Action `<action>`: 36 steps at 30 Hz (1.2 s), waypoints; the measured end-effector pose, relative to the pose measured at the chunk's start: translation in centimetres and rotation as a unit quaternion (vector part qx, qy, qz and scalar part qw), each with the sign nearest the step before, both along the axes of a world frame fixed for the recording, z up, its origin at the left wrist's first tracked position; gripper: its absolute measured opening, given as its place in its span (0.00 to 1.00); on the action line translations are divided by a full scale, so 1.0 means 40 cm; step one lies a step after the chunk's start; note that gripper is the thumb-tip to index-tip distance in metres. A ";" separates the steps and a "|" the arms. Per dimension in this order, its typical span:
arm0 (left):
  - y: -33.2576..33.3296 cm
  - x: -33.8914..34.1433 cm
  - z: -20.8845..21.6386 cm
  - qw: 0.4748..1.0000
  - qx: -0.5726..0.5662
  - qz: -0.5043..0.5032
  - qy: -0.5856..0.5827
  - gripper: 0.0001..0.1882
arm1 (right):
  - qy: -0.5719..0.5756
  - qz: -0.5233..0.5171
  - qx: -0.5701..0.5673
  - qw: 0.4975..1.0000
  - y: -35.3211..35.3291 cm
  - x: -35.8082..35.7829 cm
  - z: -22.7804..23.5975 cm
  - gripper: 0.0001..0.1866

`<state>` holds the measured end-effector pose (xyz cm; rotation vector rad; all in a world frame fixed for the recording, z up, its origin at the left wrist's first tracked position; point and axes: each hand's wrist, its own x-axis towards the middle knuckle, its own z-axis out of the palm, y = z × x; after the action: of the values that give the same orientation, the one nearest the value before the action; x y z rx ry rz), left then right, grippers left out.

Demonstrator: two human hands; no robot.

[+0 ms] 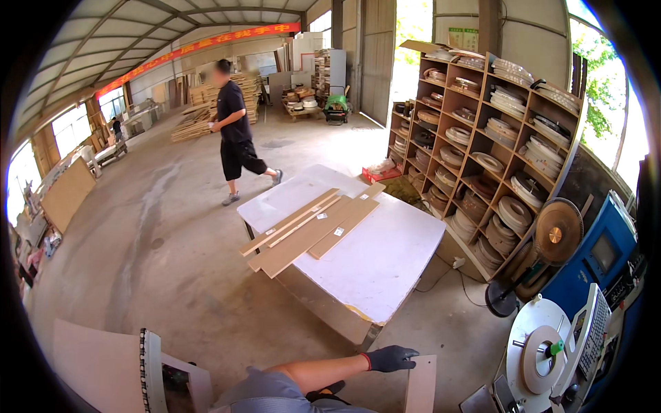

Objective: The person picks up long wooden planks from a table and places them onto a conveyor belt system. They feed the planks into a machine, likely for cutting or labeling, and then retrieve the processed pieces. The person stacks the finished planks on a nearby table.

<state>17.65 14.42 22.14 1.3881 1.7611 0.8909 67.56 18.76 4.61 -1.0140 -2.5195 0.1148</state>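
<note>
- While the arm reaches across the lower edge, gloved right hand point(390, 358) lies flat on narrow wooden board point(421, 384), fingers loose, clasping nothing.
- Board stands apart from white table point(385, 261)'s near corner; bare floor point(172, 275) between.

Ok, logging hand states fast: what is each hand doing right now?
Left hand: not in view.
Right hand: in a dark glove, fingers curled at the top edge of a narrow wooden board; whether they grip it cannot be told.
</note>
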 end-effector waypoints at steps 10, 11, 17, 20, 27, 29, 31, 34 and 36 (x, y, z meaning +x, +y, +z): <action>0.014 0.263 -0.074 0.766 -0.222 -0.036 -0.603 0.38 | -0.051 -0.072 -0.141 0.986 -0.067 -0.191 0.406 0.35; 0.021 0.274 -0.030 0.766 -0.236 -0.094 -0.590 0.38 | -0.078 -0.056 -0.144 0.985 -0.073 -0.232 0.495 0.38; 0.079 0.367 -0.049 0.713 -0.255 -0.041 -0.652 0.38 | -0.042 -0.047 -0.115 0.991 -0.038 -0.266 0.542 0.56; 0.096 0.379 -0.074 0.719 -0.310 -0.070 -0.618 0.36 | -0.052 -0.100 -0.129 0.985 -0.038 -0.299 0.608 0.45; 0.181 0.283 -0.019 0.770 -0.188 -0.078 -0.605 0.33 | -0.035 -0.140 -0.104 0.984 -0.133 -0.178 0.591 0.43; 0.240 0.212 -0.033 0.779 -0.105 -0.028 -0.618 0.31 | -0.050 -0.176 -0.096 0.978 -0.171 -0.137 0.548 0.42; 0.273 0.129 0.011 0.819 -0.027 -0.032 -0.572 0.29 | 0.015 -0.155 -0.076 0.985 -0.189 -0.128 0.515 0.40; 0.310 0.111 0.082 0.872 0.083 -0.086 -0.475 0.26 | -0.018 -0.141 -0.099 0.985 -0.187 -0.146 0.474 0.43; 0.298 0.128 0.093 0.907 0.128 -0.129 -0.379 0.25 | -0.054 -0.144 -0.140 0.978 -0.170 -0.164 0.499 0.44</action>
<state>22.75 26.33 25.87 1.1574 0.8739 1.3161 61.00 11.96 24.55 -1.5251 -2.4651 0.3452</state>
